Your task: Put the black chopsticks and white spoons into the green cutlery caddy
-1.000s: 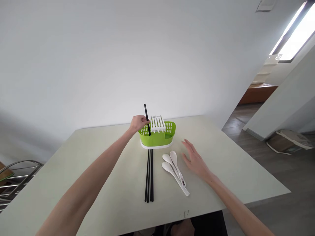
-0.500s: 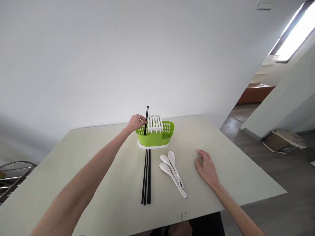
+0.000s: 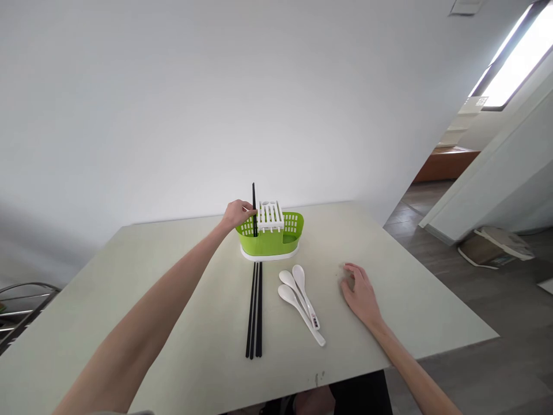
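Observation:
My left hand (image 3: 237, 213) is closed on black chopsticks (image 3: 254, 199), which stand nearly upright in the left part of a green utensil basket (image 3: 268, 246). A white slatted rack (image 3: 271, 215) tops the basket's middle, and its right compartment shows no utensils. More black chopsticks (image 3: 254, 311) lie side by side on the table in front of the basket. To their right rest three white spoons (image 3: 302, 302), bowls pointing away from me. My right hand (image 3: 360, 294) lies on the table right of the spoons, fingers loosely curled and apart, holding nothing.
The pale table (image 3: 185, 346) reaches back to a white wall (image 3: 276, 104). Its right edge borders a grey floor where a brown bin-like object (image 3: 495, 248) sits. A metal rack (image 3: 26, 311) stands off the table's left side.
The chopsticks in my left hand have gone from leaning right to nearly upright, tilting slightly left. My right hand stays in place on the table. The view has shifted slightly.

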Action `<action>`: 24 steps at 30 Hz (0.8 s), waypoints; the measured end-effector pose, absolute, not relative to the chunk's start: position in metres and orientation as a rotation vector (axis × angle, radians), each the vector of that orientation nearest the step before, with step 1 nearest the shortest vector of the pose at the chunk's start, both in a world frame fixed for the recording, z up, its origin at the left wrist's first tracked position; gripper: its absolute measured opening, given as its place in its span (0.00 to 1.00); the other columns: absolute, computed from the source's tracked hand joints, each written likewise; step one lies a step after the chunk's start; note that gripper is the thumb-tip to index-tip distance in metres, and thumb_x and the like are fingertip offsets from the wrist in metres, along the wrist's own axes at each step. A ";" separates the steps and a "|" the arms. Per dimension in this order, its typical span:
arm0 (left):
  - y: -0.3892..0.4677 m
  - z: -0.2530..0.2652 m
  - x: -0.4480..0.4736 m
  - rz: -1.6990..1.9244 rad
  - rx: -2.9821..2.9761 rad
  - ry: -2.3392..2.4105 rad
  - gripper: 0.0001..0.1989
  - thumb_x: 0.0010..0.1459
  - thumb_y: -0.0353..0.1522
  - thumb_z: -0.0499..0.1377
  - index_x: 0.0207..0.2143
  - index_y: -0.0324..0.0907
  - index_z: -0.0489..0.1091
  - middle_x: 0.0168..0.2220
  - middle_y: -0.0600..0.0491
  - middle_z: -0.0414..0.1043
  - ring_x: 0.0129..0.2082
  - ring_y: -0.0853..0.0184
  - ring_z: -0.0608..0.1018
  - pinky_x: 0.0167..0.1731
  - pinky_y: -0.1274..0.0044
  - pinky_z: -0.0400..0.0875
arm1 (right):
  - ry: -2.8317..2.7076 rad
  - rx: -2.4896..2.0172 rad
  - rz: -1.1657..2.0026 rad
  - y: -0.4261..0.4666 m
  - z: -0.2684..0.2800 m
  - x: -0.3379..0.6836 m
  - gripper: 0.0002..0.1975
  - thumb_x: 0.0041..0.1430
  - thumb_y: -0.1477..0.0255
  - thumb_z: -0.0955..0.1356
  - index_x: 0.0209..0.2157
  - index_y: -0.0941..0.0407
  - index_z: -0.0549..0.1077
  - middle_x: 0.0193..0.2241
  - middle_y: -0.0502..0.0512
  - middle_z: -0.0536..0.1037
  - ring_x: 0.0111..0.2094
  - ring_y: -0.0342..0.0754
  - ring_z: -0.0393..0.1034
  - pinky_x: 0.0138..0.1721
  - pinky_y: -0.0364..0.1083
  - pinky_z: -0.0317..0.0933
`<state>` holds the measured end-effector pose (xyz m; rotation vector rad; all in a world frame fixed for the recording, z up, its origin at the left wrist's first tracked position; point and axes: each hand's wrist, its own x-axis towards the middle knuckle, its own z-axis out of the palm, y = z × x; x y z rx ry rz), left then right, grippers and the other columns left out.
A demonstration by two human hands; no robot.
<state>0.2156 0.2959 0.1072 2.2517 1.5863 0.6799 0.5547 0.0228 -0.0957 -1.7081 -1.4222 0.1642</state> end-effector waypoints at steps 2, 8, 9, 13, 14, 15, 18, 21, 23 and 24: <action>0.294 0.107 0.216 0.696 2.242 1.573 0.10 0.56 0.40 0.66 0.35 0.44 0.82 0.44 0.49 0.84 0.44 0.58 0.84 0.48 0.70 0.77 | -1.422 -1.709 0.162 0.023 -0.096 0.555 0.19 0.63 0.68 0.62 0.55 0.54 0.69 0.58 0.64 0.73 0.55 0.57 0.72 0.58 0.59 0.67; 0.273 0.119 0.206 0.828 2.214 1.535 0.19 0.57 0.42 0.67 0.47 0.43 0.77 0.48 0.47 0.81 0.46 0.60 0.82 0.47 0.71 0.76 | -1.422 -1.701 0.171 0.022 -0.096 0.555 0.18 0.64 0.68 0.62 0.55 0.54 0.69 0.58 0.64 0.72 0.55 0.57 0.72 0.59 0.60 0.67; 0.265 0.120 0.202 0.925 2.183 1.545 0.19 0.59 0.43 0.65 0.49 0.43 0.76 0.48 0.46 0.80 0.46 0.61 0.81 0.46 0.72 0.75 | -1.422 -1.695 0.169 0.022 -0.097 0.555 0.18 0.65 0.68 0.62 0.55 0.54 0.69 0.58 0.64 0.73 0.55 0.58 0.72 0.59 0.60 0.67; 0.215 0.105 0.187 1.337 1.925 1.702 0.17 0.68 0.45 0.55 0.48 0.43 0.70 0.40 0.49 0.76 0.38 0.64 0.78 0.37 0.74 0.73 | -1.416 -1.684 0.166 0.023 -0.099 0.557 0.18 0.64 0.68 0.63 0.55 0.54 0.69 0.57 0.64 0.73 0.55 0.58 0.72 0.59 0.60 0.66; 0.199 0.097 0.183 1.314 1.894 1.745 0.17 0.68 0.46 0.53 0.47 0.44 0.69 0.37 0.51 0.75 0.35 0.65 0.77 0.35 0.74 0.72 | -1.415 -1.685 0.167 0.023 -0.099 0.557 0.18 0.64 0.68 0.63 0.55 0.54 0.69 0.57 0.64 0.73 0.55 0.57 0.72 0.59 0.60 0.66; 0.182 0.086 0.179 1.228 1.896 1.770 0.16 0.68 0.47 0.53 0.45 0.44 0.67 0.34 0.53 0.74 0.32 0.65 0.77 0.33 0.74 0.71 | -1.415 -1.687 0.168 0.023 -0.100 0.558 0.18 0.64 0.68 0.63 0.55 0.54 0.69 0.57 0.64 0.73 0.55 0.57 0.72 0.59 0.60 0.66; 0.133 0.054 0.170 0.715 2.057 1.700 0.16 0.66 0.49 0.54 0.41 0.46 0.66 0.31 0.53 0.74 0.31 0.62 0.77 0.32 0.72 0.70 | -1.425 -1.693 0.172 0.024 -0.100 0.559 0.18 0.64 0.68 0.63 0.55 0.54 0.70 0.57 0.64 0.73 0.55 0.57 0.72 0.59 0.59 0.66; 0.096 0.033 0.170 0.312 2.141 1.698 0.16 0.67 0.48 0.54 0.42 0.46 0.67 0.36 0.50 0.78 0.36 0.58 0.81 0.33 0.70 0.70 | -1.428 -1.703 0.165 0.024 -0.101 0.560 0.18 0.64 0.68 0.63 0.54 0.54 0.70 0.57 0.64 0.73 0.55 0.57 0.72 0.58 0.60 0.66; 0.082 0.028 0.174 0.161 2.154 1.720 0.16 0.68 0.47 0.52 0.43 0.46 0.67 0.40 0.47 0.79 0.40 0.55 0.82 0.35 0.68 0.70 | -1.425 -1.702 0.159 0.024 -0.102 0.560 0.18 0.64 0.69 0.63 0.54 0.55 0.70 0.57 0.64 0.73 0.55 0.58 0.72 0.58 0.60 0.66; 0.078 0.027 0.177 0.108 2.160 1.729 0.15 0.68 0.47 0.53 0.44 0.46 0.67 0.43 0.46 0.79 0.42 0.54 0.82 0.36 0.68 0.71 | -1.423 -1.699 0.157 0.024 -0.102 0.560 0.18 0.63 0.69 0.63 0.54 0.55 0.70 0.57 0.64 0.73 0.54 0.58 0.72 0.58 0.60 0.66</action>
